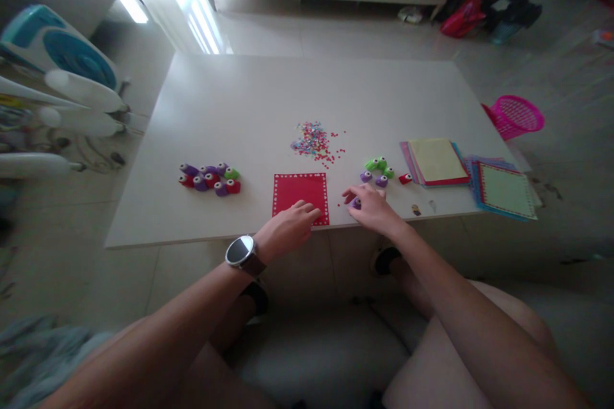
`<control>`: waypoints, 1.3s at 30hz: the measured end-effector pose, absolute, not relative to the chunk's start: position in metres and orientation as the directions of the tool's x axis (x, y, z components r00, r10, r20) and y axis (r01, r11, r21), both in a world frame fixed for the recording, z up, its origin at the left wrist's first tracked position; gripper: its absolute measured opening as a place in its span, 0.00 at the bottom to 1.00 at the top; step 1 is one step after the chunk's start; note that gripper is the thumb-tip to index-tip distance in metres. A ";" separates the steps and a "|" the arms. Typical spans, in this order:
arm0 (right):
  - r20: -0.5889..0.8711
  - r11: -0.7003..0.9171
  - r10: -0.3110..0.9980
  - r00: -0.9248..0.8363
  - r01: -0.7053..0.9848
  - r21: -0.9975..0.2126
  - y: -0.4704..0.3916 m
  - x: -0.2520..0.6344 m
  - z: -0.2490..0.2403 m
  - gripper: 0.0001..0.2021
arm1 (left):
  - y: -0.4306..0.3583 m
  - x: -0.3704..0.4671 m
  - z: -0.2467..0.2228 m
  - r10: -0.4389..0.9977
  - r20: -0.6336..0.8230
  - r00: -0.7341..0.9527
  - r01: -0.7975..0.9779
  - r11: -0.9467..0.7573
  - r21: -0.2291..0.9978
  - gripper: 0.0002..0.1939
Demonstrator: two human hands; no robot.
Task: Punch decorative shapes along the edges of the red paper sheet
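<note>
A red square sheet [300, 190] with small pale shapes along its border lies near the table's front edge. My left hand [293, 225] rests on its lower part, fingers bent; whether they hold anything is too small to tell. Right of the sheet, my right hand [367, 204] has its fingers curled round a small purple bottle-like piece [355, 203]. Green and purple pieces [382, 165] stand just beyond it, with a red one [405, 178] to their right. Behind the sheet is a loose heap of coloured confetti [313, 139].
Purple, red and green pieces [209, 177] are grouped on the table [230, 96] at the left. Stacked coloured sheets [436, 163] and bordered sheets [507, 189] lie at the right, partly over the edge. A pink basket [519, 116] stands beyond the right side.
</note>
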State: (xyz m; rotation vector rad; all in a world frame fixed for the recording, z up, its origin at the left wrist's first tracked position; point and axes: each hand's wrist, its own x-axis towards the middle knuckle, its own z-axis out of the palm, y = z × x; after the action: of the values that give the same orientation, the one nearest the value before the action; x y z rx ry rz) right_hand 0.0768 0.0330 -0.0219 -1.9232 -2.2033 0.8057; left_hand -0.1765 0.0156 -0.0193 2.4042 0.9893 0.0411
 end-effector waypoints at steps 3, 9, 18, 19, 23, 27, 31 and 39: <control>-0.325 0.047 0.918 -0.228 0.876 -0.480 0.030 0.069 -0.021 0.18 | 0.016 -0.176 -0.020 0.659 -0.180 0.730 0.651 -0.592 0.475 0.13; -0.208 0.140 0.944 -0.256 0.881 -0.452 0.029 0.066 -0.023 0.28 | 0.016 -0.176 -0.023 0.653 -0.173 0.737 0.644 -0.602 0.473 0.14; -0.200 0.142 0.957 -0.212 0.939 -0.313 0.033 0.082 -0.028 0.18 | 0.013 -0.176 -0.012 0.657 -0.195 0.728 0.658 -0.589 0.469 0.14; -0.221 0.148 0.951 -0.217 0.945 -0.292 0.032 0.085 -0.029 0.18 | 0.012 -0.176 -0.011 0.656 -0.194 0.730 0.657 -0.594 0.464 0.15; -0.229 0.178 0.943 -0.242 0.947 -0.267 0.031 0.086 -0.025 0.18 | 0.013 -0.171 -0.013 0.672 -0.137 0.727 0.637 -0.587 0.500 0.15; -0.077 0.284 0.933 -0.351 0.850 -0.444 0.029 0.066 -0.010 0.16 | 0.021 -0.161 -0.022 0.858 -0.073 0.508 0.562 -0.266 0.784 0.08; 0.110 0.451 0.873 -0.475 0.701 -0.552 0.018 0.038 0.002 0.15 | 0.026 -0.152 -0.031 0.891 -0.230 0.390 0.254 0.136 0.958 0.16; 0.315 0.609 0.792 -0.524 0.635 -0.475 -0.011 0.028 0.036 0.17 | 0.028 -0.169 -0.032 0.960 -0.110 0.257 0.360 0.011 0.933 0.14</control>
State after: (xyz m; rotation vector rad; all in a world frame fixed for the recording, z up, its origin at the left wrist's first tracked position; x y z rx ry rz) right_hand 0.0284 -0.0112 0.0360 -1.1260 -2.3318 0.4139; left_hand -0.1690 0.0277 -0.0319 1.5374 1.2776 0.7610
